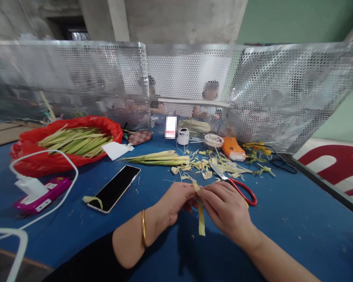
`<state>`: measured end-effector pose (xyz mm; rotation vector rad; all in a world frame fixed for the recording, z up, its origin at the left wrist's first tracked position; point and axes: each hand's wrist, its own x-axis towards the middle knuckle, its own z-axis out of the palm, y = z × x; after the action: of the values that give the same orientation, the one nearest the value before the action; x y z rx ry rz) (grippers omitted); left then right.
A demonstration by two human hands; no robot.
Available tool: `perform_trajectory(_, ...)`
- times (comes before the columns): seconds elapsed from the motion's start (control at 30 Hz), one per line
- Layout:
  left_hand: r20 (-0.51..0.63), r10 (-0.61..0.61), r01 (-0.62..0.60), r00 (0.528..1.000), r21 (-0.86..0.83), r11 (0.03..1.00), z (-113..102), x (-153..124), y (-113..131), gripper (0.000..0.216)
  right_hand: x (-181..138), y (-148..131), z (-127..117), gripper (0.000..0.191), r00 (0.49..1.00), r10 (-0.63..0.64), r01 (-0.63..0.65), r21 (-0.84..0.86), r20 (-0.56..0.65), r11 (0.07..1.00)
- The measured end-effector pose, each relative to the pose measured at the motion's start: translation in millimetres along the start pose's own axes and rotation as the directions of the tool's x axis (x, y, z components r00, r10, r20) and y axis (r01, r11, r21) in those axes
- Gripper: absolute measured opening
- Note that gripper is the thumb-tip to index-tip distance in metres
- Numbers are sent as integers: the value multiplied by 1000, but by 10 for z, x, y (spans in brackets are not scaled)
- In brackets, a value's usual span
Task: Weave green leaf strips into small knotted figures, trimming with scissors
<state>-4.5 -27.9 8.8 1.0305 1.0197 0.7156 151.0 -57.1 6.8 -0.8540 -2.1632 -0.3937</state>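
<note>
Both hands meet at the middle front of the blue table. My left hand, with a gold bangle on its wrist, pinches a pale yellow-green leaf strip. My right hand grips the same strip from the other side, and its lower end hangs down between the hands. Fingertips partly hide the upper part of the strip. Just beyond the right hand lie scissors with red handles. Leaf scraps are scattered past the hands, beside a bundle of long green leaf strips.
At left stand a red plastic bag of leaf strips and a magenta power strip with a white cable. A phone lies nearer. Behind are a thread spool, a bowl, an orange tissue pack and a perforated metal screen.
</note>
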Motion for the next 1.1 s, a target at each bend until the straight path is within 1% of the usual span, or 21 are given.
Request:
perform_trajectory(0.17,20,-30,31,999,-83,996,-26,31,-20,12,-4,13,9,16,998,51,-51,0,23,999)
perform_trajectory(0.3,109,-23,41,994,-167,985,-52,39,21,7,-5,51,3,16,998,17,-16,-19,54,1000)
perform_trajectory(0.33,126,-35,58,991,-184,981,-57,34,41,5,-2,62,-2,17,998,5,-3,-30,58,1000)
perform_trajectory(0.4,136,-74,101,988,-205,974,-67,21,78,9,6,84,-12,18,998,-10,13,-43,67,999)
perform_trajectory(0.47,123,-90,115,988,-213,970,-74,11,99,16,11,98,-20,20,997,-19,23,-41,81,999)
perform_trajectory(0.57,92,-41,60,995,-205,977,-83,15,89,24,16,99,-19,21,994,-39,43,-37,103,998)
perform_trajectory(0.63,80,-8,23,997,-195,980,-89,28,69,24,19,90,-9,21,995,-33,36,-36,95,999)
perform_trajectory(0.73,76,7,7,997,-184,983,-97,45,50,22,19,83,8,21,998,13,-13,-4,62,1000)
perform_trajectory(0.83,77,-16,29,997,-167,985,-106,45,57,22,20,92,6,21,997,46,-48,39,60,998)
perform_trajectory(1.0,56,-35,43,998,-143,989,-103,21,87,21,44,98,-59,18,988,66,-82,110,138,991)
perform_trajectory(1.1,38,-34,40,999,-144,989,-85,10,88,18,45,75,-78,13,977,127,-161,203,171,966)
